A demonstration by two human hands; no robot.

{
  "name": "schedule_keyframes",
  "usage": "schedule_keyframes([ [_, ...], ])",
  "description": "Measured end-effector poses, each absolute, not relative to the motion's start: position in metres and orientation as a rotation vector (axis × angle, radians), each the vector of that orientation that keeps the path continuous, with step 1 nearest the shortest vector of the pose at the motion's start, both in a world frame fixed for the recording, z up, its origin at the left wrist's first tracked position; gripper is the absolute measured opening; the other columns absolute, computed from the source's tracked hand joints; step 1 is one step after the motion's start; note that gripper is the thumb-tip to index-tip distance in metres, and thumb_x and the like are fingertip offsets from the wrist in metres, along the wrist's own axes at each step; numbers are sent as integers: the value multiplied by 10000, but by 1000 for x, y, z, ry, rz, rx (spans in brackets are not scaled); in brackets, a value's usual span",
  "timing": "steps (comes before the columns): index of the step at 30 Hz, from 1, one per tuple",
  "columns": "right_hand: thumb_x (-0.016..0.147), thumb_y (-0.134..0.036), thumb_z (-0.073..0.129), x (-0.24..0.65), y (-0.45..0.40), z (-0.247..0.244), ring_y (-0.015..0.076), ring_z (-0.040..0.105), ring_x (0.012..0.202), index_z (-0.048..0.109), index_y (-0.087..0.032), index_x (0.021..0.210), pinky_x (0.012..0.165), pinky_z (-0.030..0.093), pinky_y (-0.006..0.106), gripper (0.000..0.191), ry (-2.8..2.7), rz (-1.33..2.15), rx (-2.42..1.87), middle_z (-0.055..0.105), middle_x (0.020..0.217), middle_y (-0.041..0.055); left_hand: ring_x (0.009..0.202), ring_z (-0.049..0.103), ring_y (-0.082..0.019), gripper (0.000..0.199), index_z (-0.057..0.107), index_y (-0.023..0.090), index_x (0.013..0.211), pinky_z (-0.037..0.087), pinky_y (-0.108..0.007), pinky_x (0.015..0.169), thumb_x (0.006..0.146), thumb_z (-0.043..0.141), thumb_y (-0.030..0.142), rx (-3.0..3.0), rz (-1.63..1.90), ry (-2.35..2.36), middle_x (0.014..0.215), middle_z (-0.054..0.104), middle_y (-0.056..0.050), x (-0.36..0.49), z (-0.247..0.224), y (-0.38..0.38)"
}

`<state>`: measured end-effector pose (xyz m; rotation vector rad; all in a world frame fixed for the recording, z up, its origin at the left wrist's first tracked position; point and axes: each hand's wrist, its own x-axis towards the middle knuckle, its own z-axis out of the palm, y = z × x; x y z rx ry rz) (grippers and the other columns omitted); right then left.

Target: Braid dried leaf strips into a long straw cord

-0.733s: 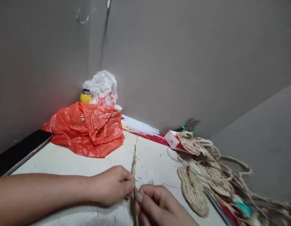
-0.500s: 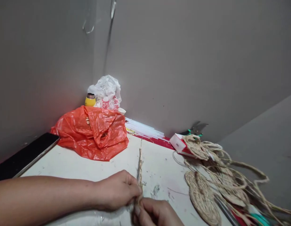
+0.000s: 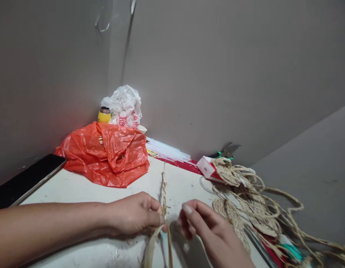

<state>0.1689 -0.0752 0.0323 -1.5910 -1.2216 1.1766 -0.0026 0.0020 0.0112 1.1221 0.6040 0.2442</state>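
Observation:
A thin braid of straw-coloured plant fibre (image 3: 164,190) runs up the white tabletop, ending in a fine tip. My left hand (image 3: 136,214) pinches its lower end between thumb and fingers. Below that grip, loose flat strands (image 3: 169,245) hang toward the near edge, a wider pale one on the left. My right hand (image 3: 211,230) is raised just right of the braid, apart from it. Its fingers are loosely curled, the thumb near the index finger, and nothing shows in them.
A red plastic bag (image 3: 105,156) lies at the back left, beside a black phone (image 3: 29,180). Behind are a yellow jar (image 3: 104,116) and a white bag (image 3: 124,106). White sticks (image 3: 166,149), pliers (image 3: 229,150) and coiled braided cord (image 3: 253,201) lie toward the right.
My right hand has left the braid's lower end and moved right and up. Loose strands now show below my left hand, which keeps its pinch. The view has shifted slightly.

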Motion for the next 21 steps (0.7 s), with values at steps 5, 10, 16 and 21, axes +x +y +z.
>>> schedule_keyframes([
  [5,716,-538,664,156,-63,16,127,558,541,588,-165,877,528,440,237,413,-849,1691,-1304,611,691,32,404,275,-52,258,547,138,633,169,-230,434,714,624,371,1155,277,538,477,444,56,-2,10,2],
  [10,704,-582,660,161,-65,11,19,162,357,529,-161,732,351,122,165,442,-979,1845,-1366,302,453,-112,441,235,-58,196,549,145,684,166,-220,449,770,559,321,1295,223,575,485,360,81,-3,6,4],
  [16,743,-583,599,167,-61,13,33,178,350,525,-155,620,356,90,200,451,-1157,1796,-1529,282,411,-106,510,296,-68,182,538,152,713,245,-192,466,811,474,291,1597,103,577,577,398,59,-8,7,9],
  [21,735,-447,588,160,-61,1,33,129,317,428,-188,523,338,63,209,371,-983,1815,-1541,269,361,-111,526,313,-72,163,470,169,658,263,-180,470,795,444,255,1798,35,605,569,358,66,-12,14,12],
])
